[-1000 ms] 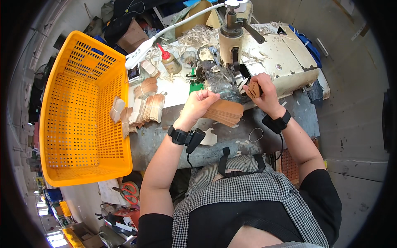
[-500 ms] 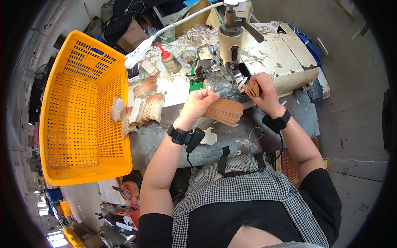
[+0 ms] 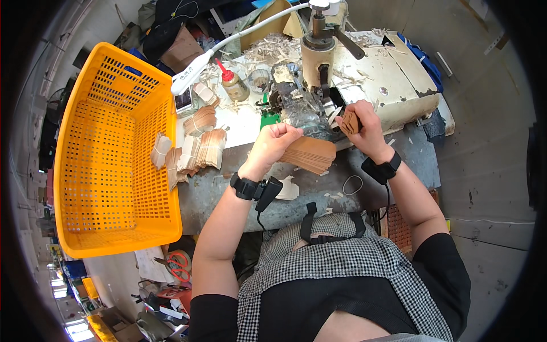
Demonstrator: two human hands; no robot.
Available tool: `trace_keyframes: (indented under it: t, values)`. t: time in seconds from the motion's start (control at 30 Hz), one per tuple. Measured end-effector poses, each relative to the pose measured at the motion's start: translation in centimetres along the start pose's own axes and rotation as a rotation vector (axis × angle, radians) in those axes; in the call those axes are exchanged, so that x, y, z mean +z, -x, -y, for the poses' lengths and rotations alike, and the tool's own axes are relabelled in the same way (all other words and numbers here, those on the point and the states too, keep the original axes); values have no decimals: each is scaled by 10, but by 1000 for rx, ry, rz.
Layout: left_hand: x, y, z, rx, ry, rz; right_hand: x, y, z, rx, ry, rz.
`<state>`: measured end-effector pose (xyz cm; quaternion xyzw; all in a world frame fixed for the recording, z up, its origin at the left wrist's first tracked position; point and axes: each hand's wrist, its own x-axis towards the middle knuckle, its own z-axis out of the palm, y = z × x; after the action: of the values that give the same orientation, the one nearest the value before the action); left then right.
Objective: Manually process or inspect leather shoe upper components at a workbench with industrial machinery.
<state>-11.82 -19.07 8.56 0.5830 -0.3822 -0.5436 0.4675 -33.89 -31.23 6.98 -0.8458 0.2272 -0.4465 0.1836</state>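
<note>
My left hand (image 3: pixel 272 149) is closed in a pinch just in front of the machine. Whatever lies between its fingertips is too small or hidden to tell. Partly under that hand, a fanned stack of brown leather-like strips (image 3: pixel 310 155) lies at the table's near side. My right hand (image 3: pixel 364 126) is curled round a small bundle of brown leather-like pieces (image 3: pixel 349 122), beside the machine's right part. Behind both hands stands a cream machine (image 3: pixel 317 62) with a metal post and lever, its working area littered with pale scraps.
A yellow perforated crate (image 3: pixel 122 165) stands at left. Beside it are banded bundles of pale pieces (image 3: pixel 209 149). A red-capped bottle (image 3: pixel 233 85) and a white lamp arm (image 3: pixel 194 71) are farther back. A rubber band (image 3: pixel 352 184) lies on the grey table (image 3: pixel 219 196); orange-handled scissors (image 3: pixel 179 265) lie lower left.
</note>
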Motion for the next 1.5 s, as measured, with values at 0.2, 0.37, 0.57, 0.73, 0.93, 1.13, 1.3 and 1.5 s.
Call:
trace_keyframes:
  t: [0.2,0.37,0.57,0.73,0.93,1.13,1.3,1.5]
  values:
    - [-1,0,-2,-18,-8,4,0,0,-2,-35,13,-1]
    - [0,0,-4,-32,-19,3,-1,-1,0,-35,10,-4]
    - [-1,-1,-1,-6,-6,21,0,0,0,8,8,2]
    - [0,1,-2,-15,-5,2,1,-1,1,0,-1,-4]
    - [2,1,2,-4,20,-13,0,0,1,12,7,4]
    - [1,2,4,-9,0,-3,0,-1,2,18,7,6]
    - [2,3,2,-22,-12,1,0,0,2,28,17,15]
    - [3,4,0,-32,-2,4,0,0,2,20,14,14]
